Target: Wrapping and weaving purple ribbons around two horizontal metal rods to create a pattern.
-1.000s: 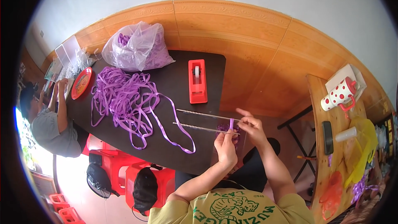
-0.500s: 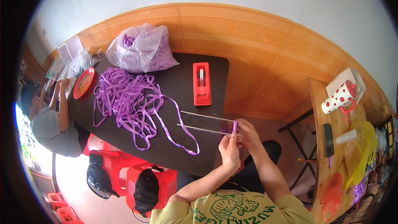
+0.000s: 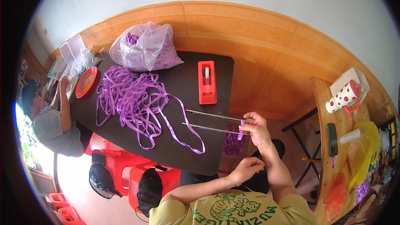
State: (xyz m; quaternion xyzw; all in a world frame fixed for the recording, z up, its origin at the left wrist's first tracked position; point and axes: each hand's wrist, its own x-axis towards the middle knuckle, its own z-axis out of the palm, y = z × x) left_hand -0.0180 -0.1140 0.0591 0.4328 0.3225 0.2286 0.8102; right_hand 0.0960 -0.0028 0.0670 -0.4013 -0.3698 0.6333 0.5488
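- Two thin metal rods (image 3: 213, 115) run side by side, their near ends in the right hand and their far ends reaching out to its left, over the edge of the dark table.
- Between the fingertips of that right hand (image 3: 258, 132) the grip is narrow: it pinches the rods together with a short purple ribbon strip (image 3: 241, 131), which lies across both of them just left of the fingers.
- Nearer the person's body, the left hand (image 3: 246, 169) is drawn in beside the right forearm, its fingers curled close together; whether it holds anything small, I cannot tell.
- Below and to the left of the right hand, a container of purple pieces (image 3: 232, 142) shows under the rods.
- Farther left of both hands, a tangled heap of purple ribbon (image 3: 129, 96) lies on the dark table (image 3: 185, 85), one loose loop trailing toward the rod tips.
- Beyond the rods, ahead and left of the right hand, stands a red tape dispenser (image 3: 207, 95).
- Past the heap, a translucent plastic bag (image 3: 143, 50) bulges with more ribbon.
- Well off to the right of the hands, a spotted cup (image 3: 342, 98) rests on a wooden table (image 3: 323, 104).
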